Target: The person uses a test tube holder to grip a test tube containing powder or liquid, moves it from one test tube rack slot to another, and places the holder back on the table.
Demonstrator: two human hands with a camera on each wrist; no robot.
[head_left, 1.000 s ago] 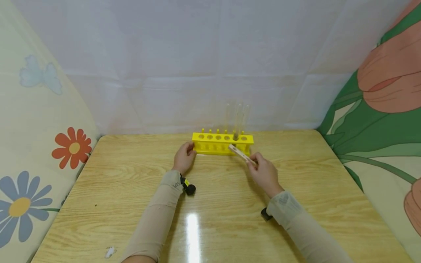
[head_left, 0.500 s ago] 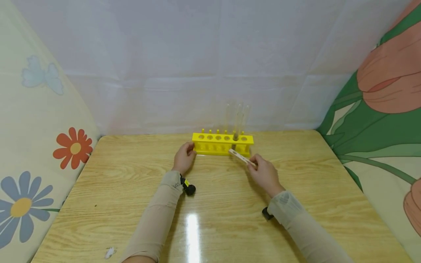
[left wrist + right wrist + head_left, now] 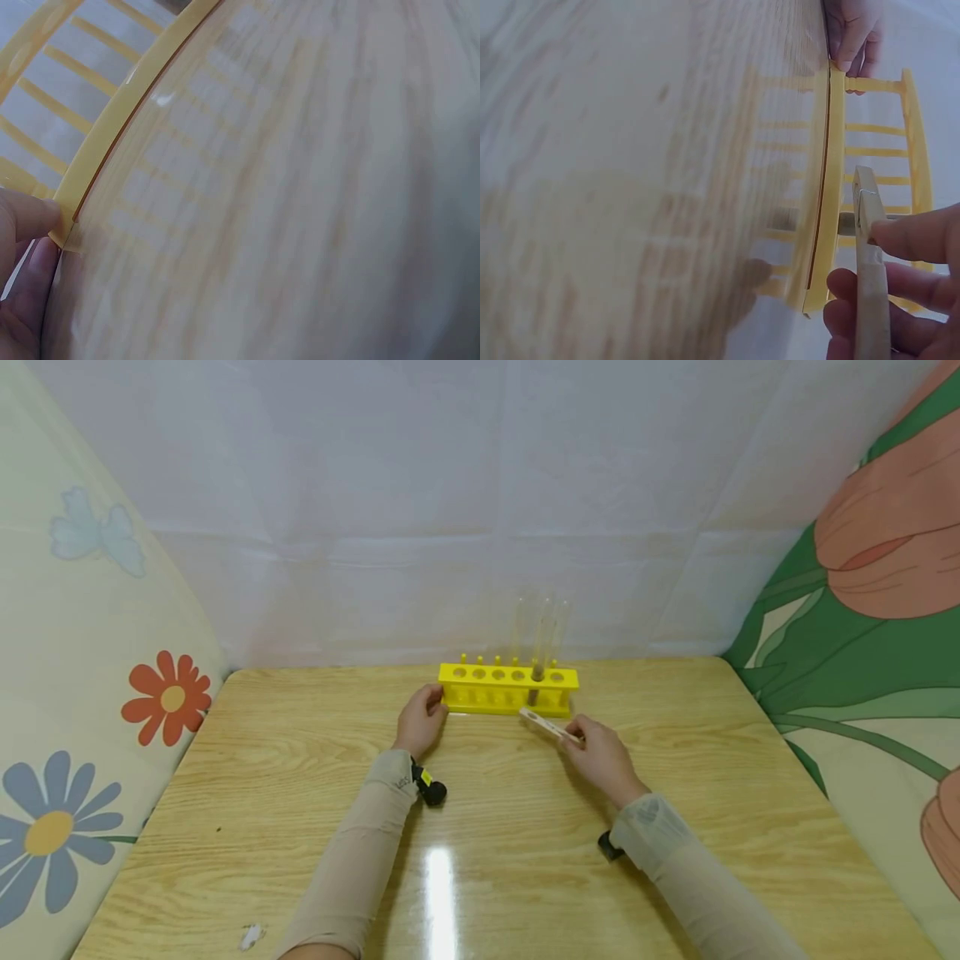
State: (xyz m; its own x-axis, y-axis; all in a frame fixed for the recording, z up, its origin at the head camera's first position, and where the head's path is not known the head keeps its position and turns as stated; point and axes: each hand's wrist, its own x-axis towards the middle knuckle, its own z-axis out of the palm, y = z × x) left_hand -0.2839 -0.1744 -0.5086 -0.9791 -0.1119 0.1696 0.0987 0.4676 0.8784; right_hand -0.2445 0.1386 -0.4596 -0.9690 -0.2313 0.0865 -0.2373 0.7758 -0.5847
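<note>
A yellow test tube rack (image 3: 489, 683) stands at the back of the table. My left hand (image 3: 420, 720) grips its left end, thumb and finger pinching the base corner in the left wrist view. One clear test tube (image 3: 543, 639) with dark contents at its bottom stands upright in a hole toward the right. Fainter tube outlines with rounded tops rise behind the rack. In front of the rack my right hand (image 3: 602, 760) holds a wooden test tube holder (image 3: 546, 724), its tip pointing up-left, apart from the tube. The right wrist view shows the holder's wire spring (image 3: 865, 193).
The wood-grain table (image 3: 510, 860) reflects a bright light strip. A white cloth (image 3: 360, 510) hangs close behind the rack. Flower-printed cloths border the left and right sides. A small pale worn patch (image 3: 252, 936) marks the table's front left.
My right hand has lowered the test tube holder toward me, its tip moving down from the tube to the rack's front base edge. The left hand and the rack have stayed put.
</note>
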